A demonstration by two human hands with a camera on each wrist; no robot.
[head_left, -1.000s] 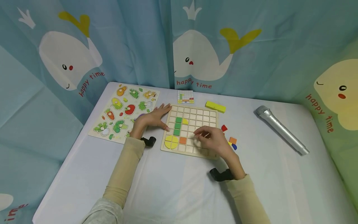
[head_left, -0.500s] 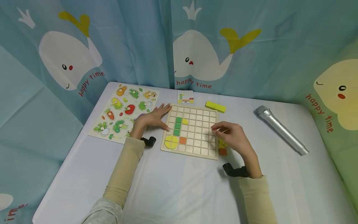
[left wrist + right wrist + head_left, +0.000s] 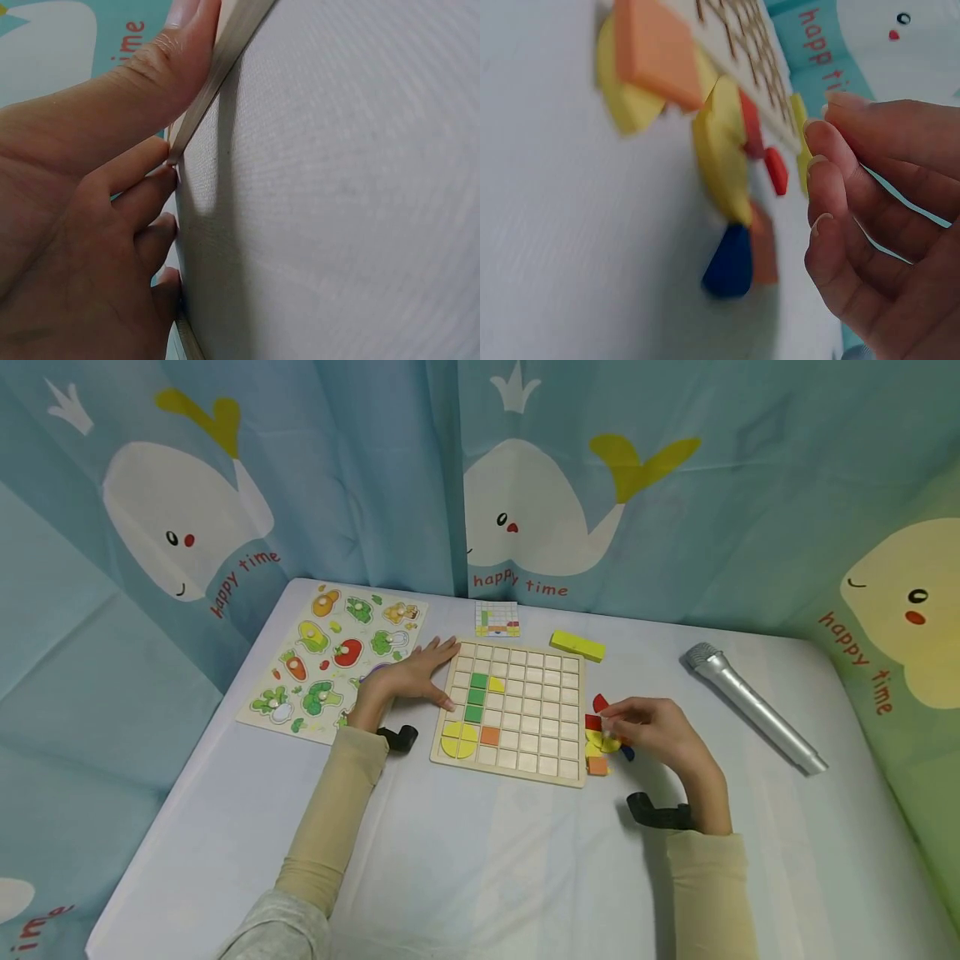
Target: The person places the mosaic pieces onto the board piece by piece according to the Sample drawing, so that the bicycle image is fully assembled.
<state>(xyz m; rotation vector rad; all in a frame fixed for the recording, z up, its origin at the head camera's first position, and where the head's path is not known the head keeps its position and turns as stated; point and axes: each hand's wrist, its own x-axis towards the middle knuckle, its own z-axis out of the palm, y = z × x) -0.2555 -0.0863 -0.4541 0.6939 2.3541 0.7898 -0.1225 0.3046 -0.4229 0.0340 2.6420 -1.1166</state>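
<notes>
A wooden grid board (image 3: pixel 531 773) lies in the middle of the table in the head view. On its left side sit green squares (image 3: pixel 476 697), a yellow circle of quarter pieces (image 3: pixel 459 740), an orange square (image 3: pixel 490 737) and a yellow quarter piece (image 3: pixel 497 685). My left hand (image 3: pixel 411 678) rests with spread fingers at the board's left edge, thumb against the rim (image 3: pixel 225 64). Beside the board's right edge, my right hand (image 3: pixel 647 725) hovers over a pile of loose pieces: yellow (image 3: pixel 724 150), orange (image 3: pixel 656 52), red (image 3: pixel 776 171) and blue (image 3: pixel 731 262). Its fingers are loosely bent, with nothing visible between them.
A vegetable puzzle board (image 3: pixel 303 652) lies left, partly under my left hand. Behind the grid board are a small pattern card (image 3: pixel 498 619) and a yellow block (image 3: pixel 577 646). Farther right lies a silver microphone (image 3: pixel 757 710). Curtains with whales (image 3: pixel 532 510) enclose the table.
My right hand has moved from over the grid board rightward to the loose pieces, uncovering the board's right side. My left hand and the pieces on the board stay put.
</notes>
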